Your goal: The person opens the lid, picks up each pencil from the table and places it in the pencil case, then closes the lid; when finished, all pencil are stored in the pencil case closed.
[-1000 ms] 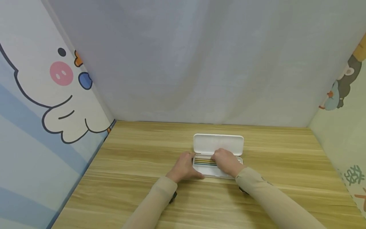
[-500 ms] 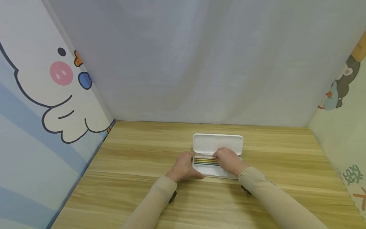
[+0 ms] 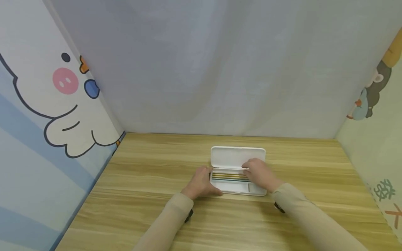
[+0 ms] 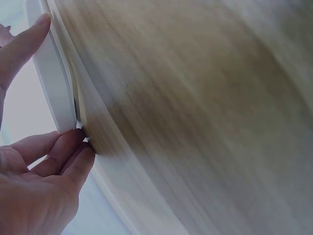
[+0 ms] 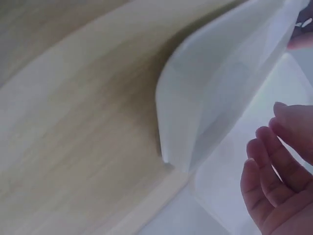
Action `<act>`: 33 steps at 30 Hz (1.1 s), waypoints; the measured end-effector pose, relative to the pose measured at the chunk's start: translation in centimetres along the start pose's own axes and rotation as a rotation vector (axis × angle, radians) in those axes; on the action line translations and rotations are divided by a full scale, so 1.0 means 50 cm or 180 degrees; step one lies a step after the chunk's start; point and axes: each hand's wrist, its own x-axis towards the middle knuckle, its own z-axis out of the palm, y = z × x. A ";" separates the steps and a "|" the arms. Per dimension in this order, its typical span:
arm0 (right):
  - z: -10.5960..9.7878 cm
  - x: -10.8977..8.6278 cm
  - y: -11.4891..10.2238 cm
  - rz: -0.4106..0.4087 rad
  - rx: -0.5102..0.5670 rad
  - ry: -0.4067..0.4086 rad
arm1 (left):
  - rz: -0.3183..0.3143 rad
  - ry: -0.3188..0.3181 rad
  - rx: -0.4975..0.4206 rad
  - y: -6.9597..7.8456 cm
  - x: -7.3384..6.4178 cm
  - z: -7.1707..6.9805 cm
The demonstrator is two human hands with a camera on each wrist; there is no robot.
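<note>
A white pencil case (image 3: 230, 187) lies on the table with its lid (image 3: 226, 157) raised at the back. Several thin coloured pencils (image 3: 229, 177), yellow and teal among them, lie lengthwise in its rear part. My left hand (image 3: 202, 183) grips the case's left end, thumb at the near edge and fingers at the back corner. In the left wrist view that thumb presses the case wall (image 4: 53, 85). Over the case's right half hovers my right hand (image 3: 261, 174), hiding the pencils' right ends. The right wrist view has its fingers (image 5: 276, 171) loosely bent with nothing between them.
The wood-grain table (image 3: 157, 167) stretches out on all sides of the case. A pale grey curtain (image 3: 232, 69) closes off the back. Cartoon-printed panels stand left (image 3: 34, 167) and right (image 3: 373, 150).
My right hand has moved right along the pencils, its fingers now spread apart above them, uncovering more of the case. The left hand stays on the case's left end.
</note>
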 end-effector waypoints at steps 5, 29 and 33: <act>-0.026 -0.016 0.010 0.0033 0.0121 0.0330 | 0.0019 0.0024 0.0037 0.000 0.000 0.000; -0.081 -0.043 0.073 0.0801 0.0404 0.0647 | 0.0060 0.0049 0.0052 -0.003 0.002 0.003; -0.082 -0.047 0.082 0.0859 0.0447 0.0633 | 0.0071 0.0054 0.0062 -0.002 0.001 0.003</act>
